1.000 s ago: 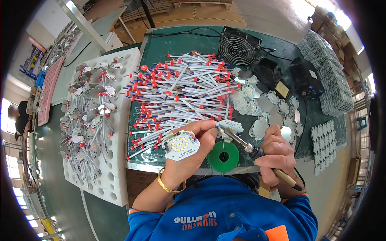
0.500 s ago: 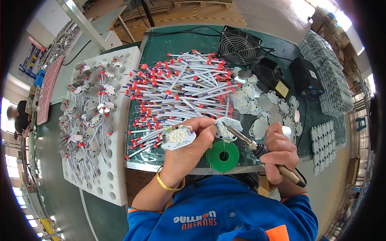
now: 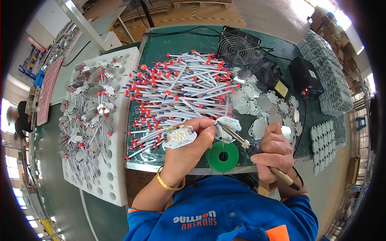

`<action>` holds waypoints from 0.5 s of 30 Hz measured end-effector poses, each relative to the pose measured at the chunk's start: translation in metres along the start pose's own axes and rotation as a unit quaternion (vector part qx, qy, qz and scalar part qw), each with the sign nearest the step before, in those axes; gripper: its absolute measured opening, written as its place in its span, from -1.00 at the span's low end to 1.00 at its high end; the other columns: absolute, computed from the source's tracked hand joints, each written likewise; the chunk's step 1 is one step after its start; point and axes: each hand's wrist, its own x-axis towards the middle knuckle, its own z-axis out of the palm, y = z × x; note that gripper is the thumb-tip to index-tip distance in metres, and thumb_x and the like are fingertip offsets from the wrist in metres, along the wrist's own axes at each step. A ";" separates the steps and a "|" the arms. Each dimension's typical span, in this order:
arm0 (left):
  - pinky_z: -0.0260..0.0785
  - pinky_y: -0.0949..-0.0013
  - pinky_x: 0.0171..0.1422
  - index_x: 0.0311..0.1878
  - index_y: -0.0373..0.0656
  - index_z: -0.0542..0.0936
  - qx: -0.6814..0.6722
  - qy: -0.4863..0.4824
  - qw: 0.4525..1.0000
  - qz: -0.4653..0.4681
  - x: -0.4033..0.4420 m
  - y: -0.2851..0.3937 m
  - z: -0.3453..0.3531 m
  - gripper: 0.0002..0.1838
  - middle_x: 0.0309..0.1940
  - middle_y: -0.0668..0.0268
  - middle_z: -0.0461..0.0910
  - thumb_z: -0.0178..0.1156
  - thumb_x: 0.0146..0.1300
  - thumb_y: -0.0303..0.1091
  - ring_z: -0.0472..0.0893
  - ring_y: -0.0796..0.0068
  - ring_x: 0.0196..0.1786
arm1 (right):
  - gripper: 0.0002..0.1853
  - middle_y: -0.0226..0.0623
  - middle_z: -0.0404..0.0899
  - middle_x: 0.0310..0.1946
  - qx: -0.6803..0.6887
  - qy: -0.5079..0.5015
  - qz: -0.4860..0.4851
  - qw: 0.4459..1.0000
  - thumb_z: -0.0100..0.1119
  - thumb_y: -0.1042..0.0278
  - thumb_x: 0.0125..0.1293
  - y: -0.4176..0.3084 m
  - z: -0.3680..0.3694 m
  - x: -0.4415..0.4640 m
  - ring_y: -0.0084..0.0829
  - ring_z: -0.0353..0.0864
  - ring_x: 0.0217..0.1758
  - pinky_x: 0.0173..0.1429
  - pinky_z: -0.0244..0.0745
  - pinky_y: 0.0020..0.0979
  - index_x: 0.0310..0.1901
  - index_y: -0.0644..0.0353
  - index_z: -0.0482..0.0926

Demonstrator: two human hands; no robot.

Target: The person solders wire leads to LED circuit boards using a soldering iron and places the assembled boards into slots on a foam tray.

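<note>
The wire heap blocks low passage to open tabletop beside the fan.

Factory workshop: green workbench, heaped wires, stacked circuit boards.

Bright daylight from windows at edges; glare on floor, top right; strong fisheye bending, black corners; centre sharp.

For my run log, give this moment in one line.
left hand: white LED board | right hand: gold-handled soldering iron, tip at another white LED board | nearby: round green spool
</note>
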 end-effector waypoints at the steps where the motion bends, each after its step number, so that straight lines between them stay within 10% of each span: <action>1: 0.24 0.63 -0.41 -0.21 -0.33 0.57 -0.010 0.000 1.000 0.000 0.001 -0.001 0.000 -0.80 -0.54 0.44 0.49 0.15 0.18 -0.38 0.41 0.75 -0.49 | -0.66 -0.49 0.29 -0.69 -0.007 -0.001 -0.009 1.000 0.10 0.64 -0.25 0.001 0.001 -0.001 -0.48 0.27 -0.67 -0.36 0.14 -0.39 -0.33 0.11 0.59; 15: 0.24 0.64 -0.36 -0.18 -0.29 0.56 -0.013 -0.063 0.998 -0.028 0.001 -0.008 0.009 -0.82 -0.49 0.45 0.51 0.12 0.22 -0.39 0.43 0.75 -0.45 | -0.73 -0.25 0.46 -0.54 -0.070 0.092 0.099 0.988 0.26 0.66 -0.07 0.008 0.025 0.011 -0.35 0.43 -0.57 -0.48 0.32 -0.42 -0.27 0.26 0.51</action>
